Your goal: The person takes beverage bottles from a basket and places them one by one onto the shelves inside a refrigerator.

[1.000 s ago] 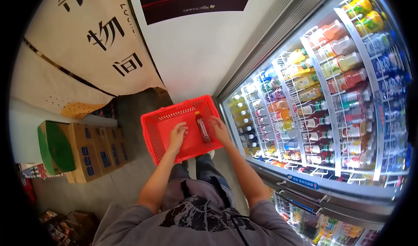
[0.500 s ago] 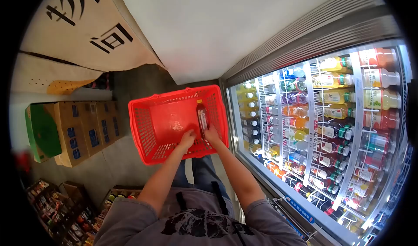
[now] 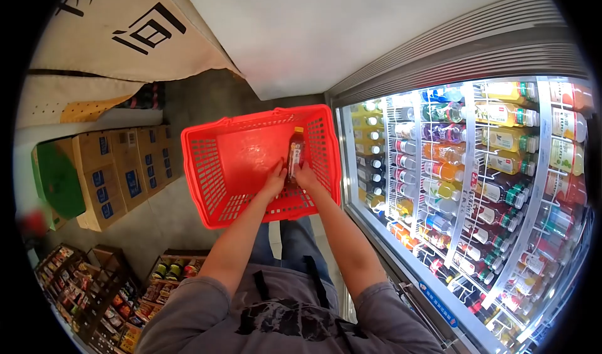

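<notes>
A red plastic shopping basket (image 3: pixel 241 159) is in front of my legs, with perforated sides. Inside it, toward the right, a bottle of dark drink (image 3: pixel 295 148) with an orange-yellow cap and a printed label points its cap away from me. My right hand (image 3: pixel 306 178) is closed around the bottle's lower end. Just left of it, my left hand (image 3: pixel 274 180) reaches into the basket with its fingers stretched out beside the bottle. Whether those fingertips touch the bottle is hard to see.
A lit drinks cooler (image 3: pixel 471 166) with rows of bottles runs along the right. Cardboard boxes (image 3: pixel 122 175) are stacked at the left, next to a green box (image 3: pixel 56 181). Shelves of packaged snacks (image 3: pixel 103 301) stand at lower left. A lettered cloth curtain (image 3: pixel 125 47) hangs at upper left.
My left hand has moved up closer to the bottle. The bottle has shifted slightly away from me and its label faces up more. My view has tilted a little, with the cooler shifting right.
</notes>
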The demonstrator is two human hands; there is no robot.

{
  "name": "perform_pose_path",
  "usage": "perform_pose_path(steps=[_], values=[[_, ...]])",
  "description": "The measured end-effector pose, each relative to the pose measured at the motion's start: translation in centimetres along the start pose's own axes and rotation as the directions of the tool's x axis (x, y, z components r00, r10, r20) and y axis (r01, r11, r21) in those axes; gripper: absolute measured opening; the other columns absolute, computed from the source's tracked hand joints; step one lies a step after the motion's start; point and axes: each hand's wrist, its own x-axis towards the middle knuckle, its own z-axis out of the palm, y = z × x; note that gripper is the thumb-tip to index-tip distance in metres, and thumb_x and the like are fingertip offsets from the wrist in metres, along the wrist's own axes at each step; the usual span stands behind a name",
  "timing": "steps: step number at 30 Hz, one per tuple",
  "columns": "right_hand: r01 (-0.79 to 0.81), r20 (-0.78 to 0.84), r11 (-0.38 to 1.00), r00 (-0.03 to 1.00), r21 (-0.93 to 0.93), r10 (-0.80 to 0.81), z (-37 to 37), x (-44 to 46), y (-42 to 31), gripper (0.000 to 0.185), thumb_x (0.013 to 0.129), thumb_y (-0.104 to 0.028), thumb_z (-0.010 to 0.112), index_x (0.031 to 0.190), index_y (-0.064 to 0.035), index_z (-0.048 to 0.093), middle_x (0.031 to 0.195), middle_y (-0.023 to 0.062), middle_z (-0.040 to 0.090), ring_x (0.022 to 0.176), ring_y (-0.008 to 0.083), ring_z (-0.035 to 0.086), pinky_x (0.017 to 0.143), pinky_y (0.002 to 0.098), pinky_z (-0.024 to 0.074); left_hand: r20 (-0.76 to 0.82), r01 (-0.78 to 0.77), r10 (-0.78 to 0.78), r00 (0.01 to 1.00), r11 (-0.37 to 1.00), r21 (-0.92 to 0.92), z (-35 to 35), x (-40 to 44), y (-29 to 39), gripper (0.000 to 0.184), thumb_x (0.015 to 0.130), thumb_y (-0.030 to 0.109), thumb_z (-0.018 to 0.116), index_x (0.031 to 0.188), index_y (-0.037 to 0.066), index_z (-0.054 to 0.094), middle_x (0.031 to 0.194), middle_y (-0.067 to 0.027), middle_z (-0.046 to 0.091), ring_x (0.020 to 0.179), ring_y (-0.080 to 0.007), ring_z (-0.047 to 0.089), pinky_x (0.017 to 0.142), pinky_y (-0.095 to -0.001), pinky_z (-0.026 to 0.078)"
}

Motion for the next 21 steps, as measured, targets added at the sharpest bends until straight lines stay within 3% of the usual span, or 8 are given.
perform_pose_path(steps=[3, 5, 9, 12, 14, 17, 20, 21], values=[[0.042, -0.037, 0.988, 0.999, 0.150, -0.037, 0.4, 0.0, 0.4, 0.054, 0.094, -0.038, 0.048, 0.128, 0.0045, 0.047, 0.113, 0.0391, 0.058, 0.109, 0.0515, 0.056, 0.095, 0.0519, 0.0445, -0.026, -0.117, 0.117, 0.993, 0.993, -0.001, 0.8, 2.5, -2.3, 0.045, 0.104, 0.031, 0.045, 0.145, 0.013, 0.044, 0.118, -0.0140, 0.061, 0.111, -0.0233, 0.057, 0.098, -0.0339, 0.043], [-0.085, 0.076, 0.966, 0.995, 0.244, 0.068, 0.1, 0.0, 0.6, 0.052, 0.094, -0.037, 0.048, 0.129, 0.0022, 0.048, 0.115, 0.0363, 0.059, 0.111, 0.0499, 0.056, 0.094, 0.0519, 0.0440, 0.091, -0.041, 0.058, 0.994, 0.984, -0.176, -0.3, 0.8, 0.4, 0.040, 0.104, 0.030, 0.045, 0.139, 0.012, 0.047, 0.118, -0.0133, 0.060, 0.112, -0.0212, 0.055, 0.098, -0.0343, 0.042], [0.036, 0.007, 0.974, 0.999, 0.225, -0.039, -0.9, -2.5, -0.9, 0.049, 0.096, -0.034, 0.048, 0.131, 0.0005, 0.049, 0.115, 0.0311, 0.061, 0.108, 0.0451, 0.060, 0.093, 0.0486, 0.0455, 0.087, -0.122, 0.140, 0.986, 0.975, -0.187, -1.8, -1.7, 2.7, 0.034, 0.103, 0.028, 0.050, 0.131, 0.009, 0.050, 0.116, -0.0131, 0.060, 0.110, -0.0189, 0.055, 0.096, -0.0332, 0.044], [-0.001, 0.070, 0.912, 0.997, 0.410, -0.030, -2.1, -4.6, -3.4, 0.044, 0.098, -0.029, 0.049, 0.133, -0.0017, 0.049, 0.111, 0.0231, 0.065, 0.103, 0.0334, 0.064, 0.089, 0.0406, 0.0486, 0.066, -0.075, 0.101, 0.993, 0.945, -0.317, -3.2, -5.1, 6.8, 0.031, 0.100, 0.023, 0.057, 0.125, 0.006, 0.050, 0.114, -0.0124, 0.060, 0.104, -0.0171, 0.058, 0.090, -0.0306, 0.047], [0.086, 0.109, 0.777, 0.975, 0.624, -0.196, -2.5, -5.7, -4.2, 0.042, 0.100, -0.024, 0.054, 0.133, 0.0006, 0.045, 0.099, 0.0105, 0.063, 0.081, 0.0152, 0.062, 0.069, 0.0285, 0.0506, 0.084, -0.069, 0.096, 0.992, 0.959, -0.274, -4.6, -8.1, 9.9, 0.039, 0.097, 0.018, 0.061, 0.131, 0.007, 0.045, 0.113, -0.0133, 0.060, 0.099, -0.0171, 0.060, 0.082, -0.0296, 0.050], [0.087, 0.070, 0.739, 0.981, 0.668, -0.180, -3.4, -8.6, -6.6, 0.051, 0.095, -0.025, 0.063, 0.136, 0.0012, 0.045, 0.109, 0.0138, 0.064, 0.099, 0.0187, 0.063, 0.081, 0.0304, 0.0508, 0.078, -0.099, 0.140, 0.987, 0.915, -0.392, -5.9, -9.1, 9.1, 0.047, 0.095, 0.014, 0.063, 0.136, 0.007, 0.040, 0.113, -0.0145, 0.061, 0.100, -0.0190, 0.063, 0.081, -0.0315, 0.054], [0.021, 0.135, 0.710, 0.977, 0.704, -0.163, -5.6, -13.9, -10.3, 0.060, 0.093, -0.025, 0.067, 0.139, 0.0010, 0.040, 0.110, 0.0122, 0.062, 0.094, 0.0184, 0.064, 0.076, 0.0292, 0.0530, 0.116, -0.129, 0.190, 0.975, 0.908, -0.399, -7.5, -11.5, 9.8, 0.048, 0.096, 0.012, 0.061, 0.138, 0.011, 0.038, 0.115, -0.0164, 0.061, 0.100, -0.0213, 0.065, 0.079, -0.0345, 0.058], [0.024, 0.142, 0.725, 0.976, 0.688, -0.167, -6.2, -15.4, -11.0, 0.062, 0.093, -0.026, 0.069, 0.141, 0.0010, 0.039, 0.114, 0.0119, 0.061, 0.103, 0.0193, 0.063, 0.086, 0.0302, 0.0520, 0.189, -0.074, 0.157, 0.969, 0.920, -0.386, -8.4, -13.2, 11.4, 0.053, 0.095, 0.009, 0.060, 0.142, 0.009, 0.036, 0.118, -0.0159, 0.060, 0.105, -0.0216, 0.064, 0.083, -0.0350, 0.058]])
